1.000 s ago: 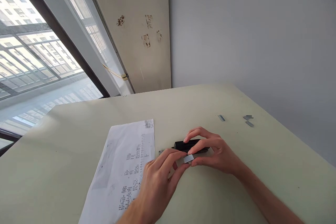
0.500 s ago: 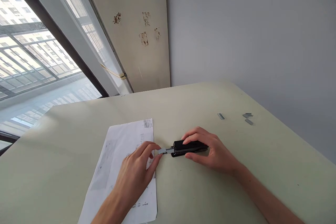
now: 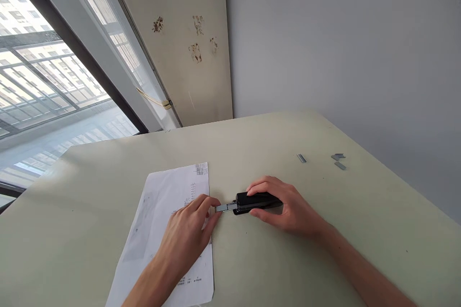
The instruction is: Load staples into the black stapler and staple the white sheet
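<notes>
A black stapler [image 3: 257, 201] lies on the table with its metal staple tray [image 3: 226, 207] sticking out of the left end. My right hand [image 3: 288, 206] wraps around the stapler's body, fingers over the top and far side, thumb along the near side. At the outer end of the tray, my left hand [image 3: 190, 228] pinches with thumb and index finger. Its fingertips partly hide that end. Under the left hand lies a printed paper sheet [image 3: 173, 182], its right edge just beneath the fingertips.
A single staple strip [image 3: 301, 158] rests beyond the right hand. Farther right are several short staple strips [image 3: 340, 166] in a loose group. The pale table [image 3: 252, 139] meets a grey wall [image 3: 342, 48] at the back, and a window [image 3: 50, 76] is on the left.
The light metal piece at my left fingertips has shifted slightly and now lines up with the tray. Both hands keep nearly the same places; the whole view has moved a little.
</notes>
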The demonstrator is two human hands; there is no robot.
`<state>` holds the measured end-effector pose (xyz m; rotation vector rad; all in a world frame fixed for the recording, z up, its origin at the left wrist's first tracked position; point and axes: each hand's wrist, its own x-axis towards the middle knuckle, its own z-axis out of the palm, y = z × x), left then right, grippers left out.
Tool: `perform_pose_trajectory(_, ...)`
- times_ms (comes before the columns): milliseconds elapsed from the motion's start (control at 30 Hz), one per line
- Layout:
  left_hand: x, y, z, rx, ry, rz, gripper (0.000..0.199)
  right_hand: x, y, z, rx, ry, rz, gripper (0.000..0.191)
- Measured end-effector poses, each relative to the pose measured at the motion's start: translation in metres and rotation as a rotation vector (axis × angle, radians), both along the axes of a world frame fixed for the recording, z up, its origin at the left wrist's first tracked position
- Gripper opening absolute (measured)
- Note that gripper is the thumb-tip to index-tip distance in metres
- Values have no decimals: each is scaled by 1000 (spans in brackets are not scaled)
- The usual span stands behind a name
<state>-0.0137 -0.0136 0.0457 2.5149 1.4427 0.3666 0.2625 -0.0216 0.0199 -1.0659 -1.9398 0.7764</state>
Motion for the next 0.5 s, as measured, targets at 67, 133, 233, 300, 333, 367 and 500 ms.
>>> perform_pose_trajectory(67,1,0,0,-5,5,1,20,0,0,0,0,1,0,25)
perform_pose_trajectory(133,1,1,0,-4,9,7,20,0,0,0,-1,3,-2,25)
perform_pose_trajectory(233,-1,2,-2,-12,3,27,20,-1,0,-1,-3,4,-6,26)
perform_pose_trajectory(300,-4,2,-3,-31,-6,44,21,-1,0,-1,-9,0,-7,28)
perform_pose_trajectory(333,-6,3,-3,-45,-11,50,22,-1,0,-1,-11,-1,-10,29)
perform_pose_trajectory(367,-7,3,-3,-59,-19,55,24,-1,0,-1,-15,-3,-13,29)
perform_pose_trajectory(500,-9,4,-3,-111,-96,53,32,-1,0,1,-39,-16,-25,24)
